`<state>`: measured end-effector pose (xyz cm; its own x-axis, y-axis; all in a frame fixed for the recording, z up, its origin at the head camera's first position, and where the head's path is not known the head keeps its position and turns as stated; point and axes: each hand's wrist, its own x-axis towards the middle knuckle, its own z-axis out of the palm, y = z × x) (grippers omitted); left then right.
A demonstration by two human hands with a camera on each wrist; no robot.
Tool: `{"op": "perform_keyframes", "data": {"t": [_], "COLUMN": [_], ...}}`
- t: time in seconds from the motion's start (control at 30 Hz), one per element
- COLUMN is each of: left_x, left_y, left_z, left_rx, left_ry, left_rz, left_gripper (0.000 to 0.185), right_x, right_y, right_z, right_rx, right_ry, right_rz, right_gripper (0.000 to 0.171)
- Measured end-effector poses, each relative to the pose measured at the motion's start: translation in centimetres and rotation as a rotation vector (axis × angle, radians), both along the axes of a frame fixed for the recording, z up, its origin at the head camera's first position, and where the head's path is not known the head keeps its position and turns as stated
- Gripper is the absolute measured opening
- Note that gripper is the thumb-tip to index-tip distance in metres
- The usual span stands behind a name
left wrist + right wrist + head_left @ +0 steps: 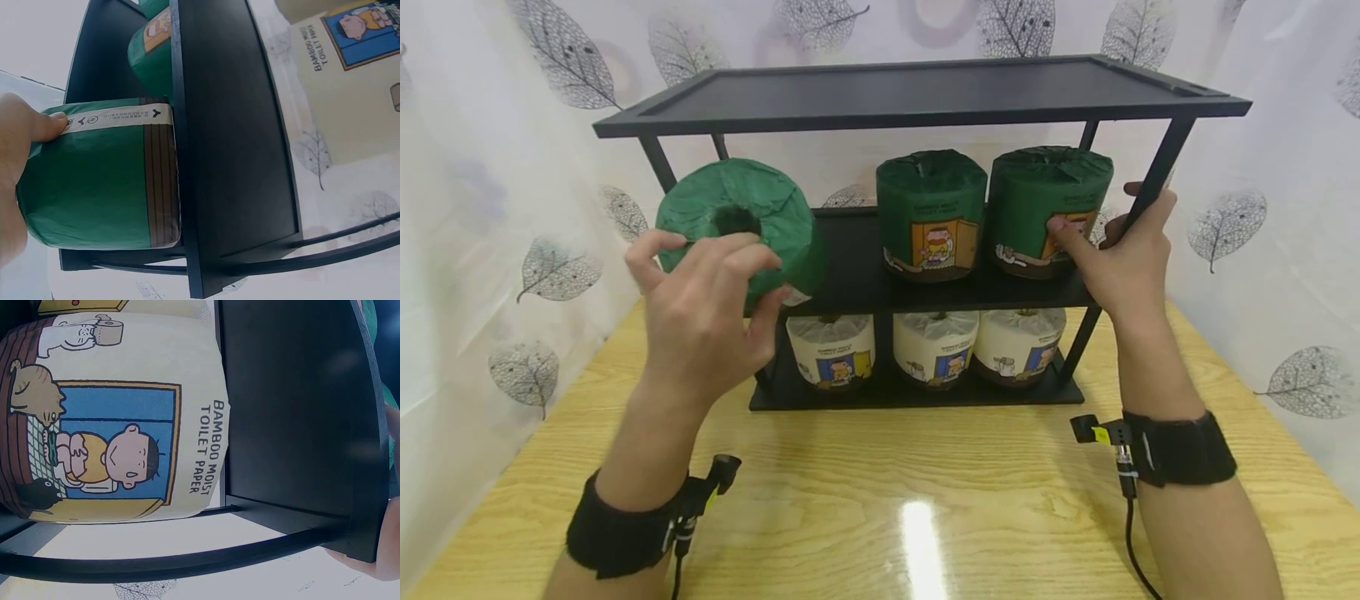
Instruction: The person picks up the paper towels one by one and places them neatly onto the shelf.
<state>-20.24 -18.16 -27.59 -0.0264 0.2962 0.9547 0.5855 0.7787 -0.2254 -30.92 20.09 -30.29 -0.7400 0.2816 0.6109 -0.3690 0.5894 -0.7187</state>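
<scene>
My left hand [715, 275] grips a green-wrapped toilet roll [737, 221] at the left end of the black rack's middle shelf [850, 283]. The roll is tipped so its gathered end faces me. In the left wrist view the same green roll [94, 187] lies against the shelf edge [231, 125], with my thumb [25, 137] on its label. My right hand [1112, 242] curls round the rack's right front post [1157, 179], its thumb touching the rightmost green roll [1045, 208]. A strip of that hand [381, 550] shows beside the shelf board [294, 406].
A second green roll [931, 212] stands upright mid-shelf. Three white-wrapped rolls [934, 346] line the bottom shelf; one white roll [112, 419] fills the right wrist view. The top shelf [925, 87] is bare. The rack stands on a wooden table [880, 500] between leaf-patterned curtains.
</scene>
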Motion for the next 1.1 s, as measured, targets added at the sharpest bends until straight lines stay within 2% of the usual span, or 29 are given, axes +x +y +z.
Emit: {"op": "perform_keyframes", "data": {"t": [0.33,0.6,0.7,0.9,1.1], "left_x": [-0.7,-0.5,-0.5,-0.5,-0.3], "left_y": [-0.1,-0.7,-0.8,-1.0,-1.1], "left_z": [-0.1,0.0,0.1,0.2,0.2], "left_rx": [0.012,-0.029,-0.052,-0.086,-0.071], "left_ry": [-0.027,-0.183,-0.222,-0.288,-0.292], "left_rz": [0.045,0.165,0.192,0.22,0.21], "left_gripper": [0.02,0.025,0.029,0.04,0.041], "right_x": [0.0,0.0,0.0,0.0,0.0], "right_y": [-0.1,0.0,0.1,0.2,0.0], "right_z": [0.0,0.1,0.0,-0.1,0.1], "right_rx": [0.001,0.0,-0.002,-0.003,-0.005], "right_ry": [-0.003,-0.004,-0.005,-0.003,-0.003], "right_rz": [-0.01,-0.007,-0.011,-0.008,-0.001], "right_gripper": [0.072,0.071,0.071,0.071,0.072]}}
